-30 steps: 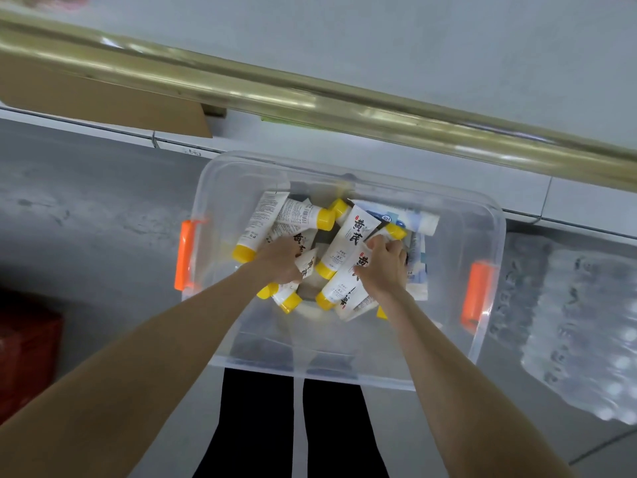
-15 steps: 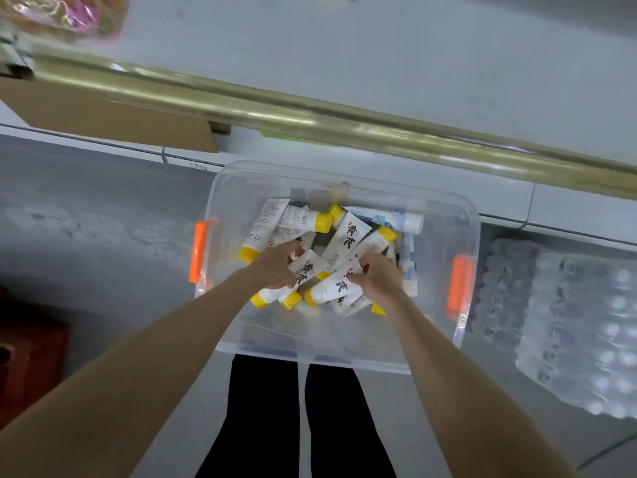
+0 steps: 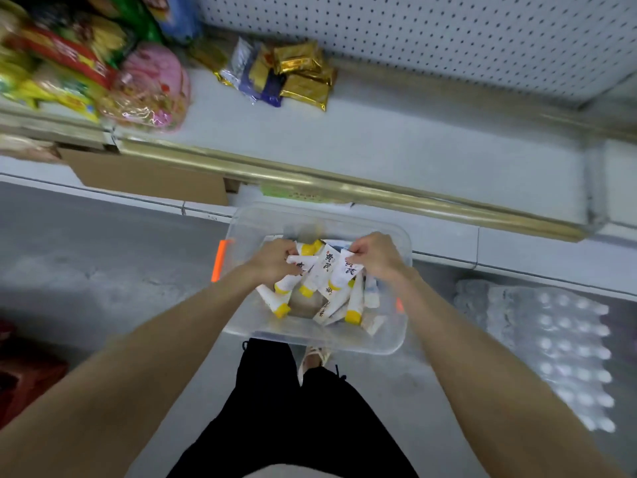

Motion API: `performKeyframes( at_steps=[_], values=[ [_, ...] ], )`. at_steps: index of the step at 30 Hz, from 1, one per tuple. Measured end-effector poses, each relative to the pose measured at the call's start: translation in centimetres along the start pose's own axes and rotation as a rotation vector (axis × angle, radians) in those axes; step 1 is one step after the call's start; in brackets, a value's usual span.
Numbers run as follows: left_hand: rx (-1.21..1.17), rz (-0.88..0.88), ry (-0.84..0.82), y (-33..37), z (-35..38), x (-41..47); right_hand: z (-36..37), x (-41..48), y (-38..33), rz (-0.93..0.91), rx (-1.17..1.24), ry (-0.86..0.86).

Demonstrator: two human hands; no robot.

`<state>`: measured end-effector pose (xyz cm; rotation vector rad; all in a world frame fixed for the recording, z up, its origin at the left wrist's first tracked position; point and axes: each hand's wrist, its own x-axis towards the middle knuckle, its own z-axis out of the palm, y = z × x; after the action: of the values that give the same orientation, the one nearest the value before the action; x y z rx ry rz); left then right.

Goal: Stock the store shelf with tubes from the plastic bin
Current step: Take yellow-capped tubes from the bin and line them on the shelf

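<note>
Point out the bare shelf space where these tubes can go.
The shelf is bare from the gold packets rightward, between the pegboard back and the brass rail. Its left end is crowded with snack bags.

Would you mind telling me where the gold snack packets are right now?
In the head view, the gold snack packets lie on the white shelf, upper centre, right of the pink bag.
</note>
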<state>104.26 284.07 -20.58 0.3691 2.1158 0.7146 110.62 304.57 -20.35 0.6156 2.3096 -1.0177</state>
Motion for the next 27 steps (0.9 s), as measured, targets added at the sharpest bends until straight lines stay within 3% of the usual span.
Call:
performKeyframes(
  at_steps=[19,27],
  values=[
    [0.114,0.511,0.542,25.7,-21.3,-11.9,-29.3,-13.8,-19.9,-0.533,-0.181,0.405],
    [0.009,0.636,0.579,32.6,-28.2,-14.6,-36.5,-17.7,-25.7,-0.632,-0.100,0.486]
  ],
)
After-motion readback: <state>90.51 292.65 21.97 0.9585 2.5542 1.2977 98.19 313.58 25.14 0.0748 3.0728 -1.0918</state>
